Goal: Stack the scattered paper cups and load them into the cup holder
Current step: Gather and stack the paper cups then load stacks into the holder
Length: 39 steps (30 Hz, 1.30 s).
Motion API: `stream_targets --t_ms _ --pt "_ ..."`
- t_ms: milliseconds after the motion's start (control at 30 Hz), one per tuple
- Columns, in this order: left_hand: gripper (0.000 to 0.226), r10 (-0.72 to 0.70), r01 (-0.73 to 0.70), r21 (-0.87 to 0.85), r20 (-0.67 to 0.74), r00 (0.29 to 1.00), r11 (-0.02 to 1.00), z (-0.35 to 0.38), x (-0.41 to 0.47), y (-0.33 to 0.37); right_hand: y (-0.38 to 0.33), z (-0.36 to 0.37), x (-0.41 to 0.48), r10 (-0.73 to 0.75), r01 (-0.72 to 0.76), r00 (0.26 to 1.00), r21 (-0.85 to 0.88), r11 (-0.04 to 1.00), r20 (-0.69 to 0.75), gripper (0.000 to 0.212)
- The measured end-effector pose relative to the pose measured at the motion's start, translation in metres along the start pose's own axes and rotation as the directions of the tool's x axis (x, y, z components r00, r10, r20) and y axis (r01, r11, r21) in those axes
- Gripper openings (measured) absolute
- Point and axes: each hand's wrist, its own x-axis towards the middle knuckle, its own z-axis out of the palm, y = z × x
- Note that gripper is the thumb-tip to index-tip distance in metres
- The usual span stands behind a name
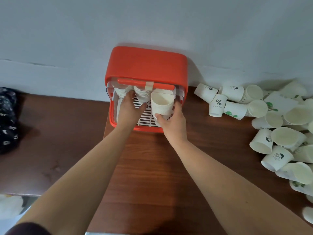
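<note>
Right hand (169, 122) grips a ribbed stack of white paper cups (162, 104) inside the glossy orange plastic cup holder (147, 65); left hand (130, 109) pinches the neighbouring stack (142, 95). Loose cups (274, 119) litter the dark wood-grain surface (152, 167).

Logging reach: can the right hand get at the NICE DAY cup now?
Probably not yet: the right hand grips a cup stack in the holder; only bare table separates it from the NICE DAY cup.

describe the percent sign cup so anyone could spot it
Right of the orange cup holder, loose paper cups lie piled on the brown table. At the pile's left edge is the percent cup, the only one with a black % sign above NICE DAY.
</note>
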Motion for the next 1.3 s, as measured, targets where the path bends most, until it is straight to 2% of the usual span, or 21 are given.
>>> stream_targets --t_ms 133,267,400,467,600,867,1000,1167,1300 --pt "0.055 0.01 -0.012 -0.029 -0.062 0.998 1.0 0.007 0.003 -0.004 0.001 0.014 0.011 0.067 -0.063 0.996 0.074 0.995 -0.06 0.077" --pt "0.047 0.017 -0.019 -0.023 -0.089 0.996 1.0 0.006 0.0 -0.008 0.009 0.019 0.006 0.054 -0.049 0.996 0.077 0.996 -0.068 0.08" --pt "0.038 -0.058 0.055 -0.027 -0.157 0.986 0.998 -0.001 -0.003 -0.02 0.008 0.023 0.008 0.018 -0.017 1.0 0.024 1.0 -0.017 0.071" --pt "0.043 -0.118 0.113 -0.04 -0.187 0.975 0.993 -0.007 -0.002 -0.024 0.005 0.023 0.012 0.02 -0.018 0.999 0.052 0.998 -0.036 0.068" --pt "0.055 -0.121 0.116 -0.043 -0.152 0.981 0.992 -0.011 0.004 -0.029 0.012 0.02 0.017 0.061 -0.036 0.987 0.163 0.986 -0.149 0.074" --pt "0.045 -0.133 0.118 -0.122 -0.125 0.983 0.986 -0.011 0.017 -0.035 0.004 0.041 0.035 0.122 -0.074 0.968 0.213 0.974 -0.22 0.067" --pt "0.043 -0.163 0.149 -0.129 -0.104 0.981 0.98 -0.015 0.018 -0.037 0.005 0.045 0.053 0.127 -0.095 0.978 0.189 0.977 -0.164 0.081" --pt "0.05 -0.163 0.154 -0.145 -0.052 0.985 0.977 -0.02 0.016 -0.036 0.014 0.041 0.066 0.084 -0.071 0.994 0.184 0.98 -0.065 0.082" --pt "0.051 -0.141 0.137 -0.174 -0.012 0.99 0.975 -0.023 0.014 -0.035 0.013 0.04 0.067 0.081 -0.071 0.995 0.176 0.982 -0.05 0.081"
